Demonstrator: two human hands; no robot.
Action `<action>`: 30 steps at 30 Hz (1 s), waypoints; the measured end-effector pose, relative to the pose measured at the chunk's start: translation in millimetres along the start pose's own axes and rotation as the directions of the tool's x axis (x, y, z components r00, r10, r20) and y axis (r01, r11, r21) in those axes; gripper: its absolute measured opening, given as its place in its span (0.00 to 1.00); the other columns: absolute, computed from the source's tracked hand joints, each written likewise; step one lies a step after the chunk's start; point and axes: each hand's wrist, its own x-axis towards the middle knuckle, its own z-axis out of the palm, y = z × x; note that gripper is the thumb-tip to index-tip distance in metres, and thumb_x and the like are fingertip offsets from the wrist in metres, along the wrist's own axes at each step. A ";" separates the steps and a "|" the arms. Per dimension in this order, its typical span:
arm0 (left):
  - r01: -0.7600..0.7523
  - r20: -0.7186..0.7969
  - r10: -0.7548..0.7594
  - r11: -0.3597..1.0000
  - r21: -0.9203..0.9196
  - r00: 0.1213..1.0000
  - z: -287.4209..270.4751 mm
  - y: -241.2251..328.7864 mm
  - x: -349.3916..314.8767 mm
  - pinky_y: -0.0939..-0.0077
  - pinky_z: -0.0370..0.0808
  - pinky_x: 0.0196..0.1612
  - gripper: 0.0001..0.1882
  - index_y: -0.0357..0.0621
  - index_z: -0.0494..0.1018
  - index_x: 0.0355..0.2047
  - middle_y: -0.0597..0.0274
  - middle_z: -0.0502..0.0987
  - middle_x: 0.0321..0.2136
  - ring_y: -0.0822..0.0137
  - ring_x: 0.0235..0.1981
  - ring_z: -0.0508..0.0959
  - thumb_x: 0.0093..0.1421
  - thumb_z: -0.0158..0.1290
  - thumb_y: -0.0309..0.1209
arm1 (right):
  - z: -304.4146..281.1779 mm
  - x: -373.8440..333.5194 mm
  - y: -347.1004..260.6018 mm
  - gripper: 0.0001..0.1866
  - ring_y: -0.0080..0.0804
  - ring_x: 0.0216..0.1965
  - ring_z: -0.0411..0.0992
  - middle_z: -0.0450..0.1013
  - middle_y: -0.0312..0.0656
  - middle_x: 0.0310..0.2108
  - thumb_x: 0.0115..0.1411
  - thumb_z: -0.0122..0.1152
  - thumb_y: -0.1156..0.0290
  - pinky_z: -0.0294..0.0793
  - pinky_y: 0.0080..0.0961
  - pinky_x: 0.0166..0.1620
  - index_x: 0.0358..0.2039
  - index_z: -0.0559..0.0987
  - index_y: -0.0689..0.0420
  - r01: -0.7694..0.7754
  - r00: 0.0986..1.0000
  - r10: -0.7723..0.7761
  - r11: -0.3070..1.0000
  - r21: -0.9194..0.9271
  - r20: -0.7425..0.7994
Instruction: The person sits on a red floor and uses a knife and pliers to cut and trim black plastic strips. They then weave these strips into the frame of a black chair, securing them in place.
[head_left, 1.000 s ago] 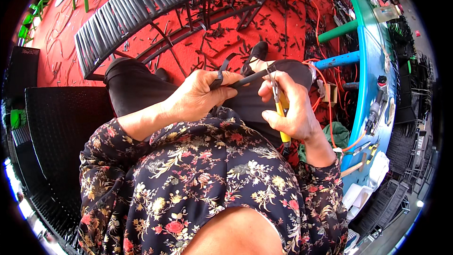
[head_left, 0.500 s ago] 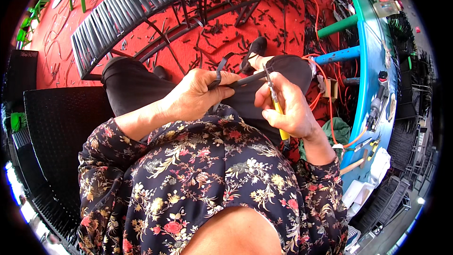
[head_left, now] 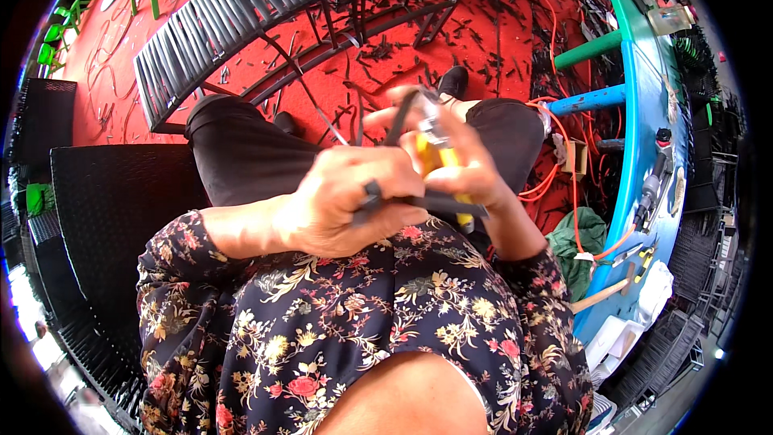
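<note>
My left hand [head_left: 346, 197] is closed round a black flat strip [head_left: 460, 202], held in front of my chest. One end of the strip sticks out to the right past my fingers, and another black length rises between my hands. A pair of yellow-handled snips [head_left: 441, 155] lies in my right hand [head_left: 475, 173], its metal head pointing up and away. Motion blurs the fingers of that hand, some of them stretched to the left. My two hands overlap or nearly touch, and the blur hides whether the snips touch the strip.
Ahead stands a curved dark frame [head_left: 197, 36] partly wrapped in grey-black strips. Strip offcuts litter the red floor [head_left: 386, 80]. At the right, a blue bench [head_left: 636, 113] carries a power tool [head_left: 651, 185] and a hammer [head_left: 604, 296]. An orange cord [head_left: 575, 217] runs beside it. A black woven panel [head_left: 121, 217] is at my left.
My hands have come together and nearer my body. The snips have moved left off the strip and now lie back in my right hand, and the strip's free end has swung downward.
</note>
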 end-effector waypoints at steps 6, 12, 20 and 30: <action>0.355 -0.516 -0.544 0.833 -0.423 0.661 -53.3 15.8 -2.2 0.86 0.57 0.17 0.12 0.40 0.66 0.25 0.66 0.65 0.17 0.80 0.15 0.59 0.63 0.44 0.35 | 6.3 22.1 16.7 0.44 0.23 0.50 0.58 0.60 0.42 0.54 0.39 0.59 0.74 0.62 0.16 0.45 0.59 0.55 0.63 -0.297 0.887 0.278 0.955 -0.004 0.368; 0.419 -0.555 -0.690 0.724 -0.548 0.466 -94.8 -5.0 -27.3 0.89 0.55 0.15 0.11 0.45 0.65 0.24 0.71 0.63 0.18 0.83 0.13 0.57 0.62 0.45 0.36 | -25.0 4.7 -6.4 0.41 0.29 0.45 0.67 0.69 0.45 0.46 0.39 0.58 0.67 0.64 0.23 0.48 0.57 0.59 0.65 -0.155 0.831 0.402 0.832 -0.533 0.385; 0.522 -0.459 -0.784 0.621 -0.585 0.418 -97.9 -16.1 -36.6 0.91 0.53 0.13 0.13 0.49 0.63 0.23 0.75 0.61 0.17 0.86 0.12 0.54 0.63 0.44 0.39 | -14.6 -23.3 -21.7 0.35 0.37 0.30 0.71 0.70 0.47 0.28 0.36 0.62 0.69 0.69 0.29 0.34 0.49 0.65 0.62 -0.162 0.919 0.370 0.671 -0.724 0.137; 0.554 -0.552 -0.724 0.682 -0.478 0.414 -127.4 -15.8 -30.3 0.91 0.51 0.13 0.13 0.50 0.64 0.22 0.77 0.59 0.16 0.87 0.12 0.53 0.62 0.44 0.39 | -22.1 -76.7 -129.1 0.45 0.18 0.17 0.62 0.71 0.44 0.28 0.28 0.59 0.64 0.72 0.21 0.35 0.53 0.63 0.65 -0.522 0.800 0.581 0.556 -0.647 -0.145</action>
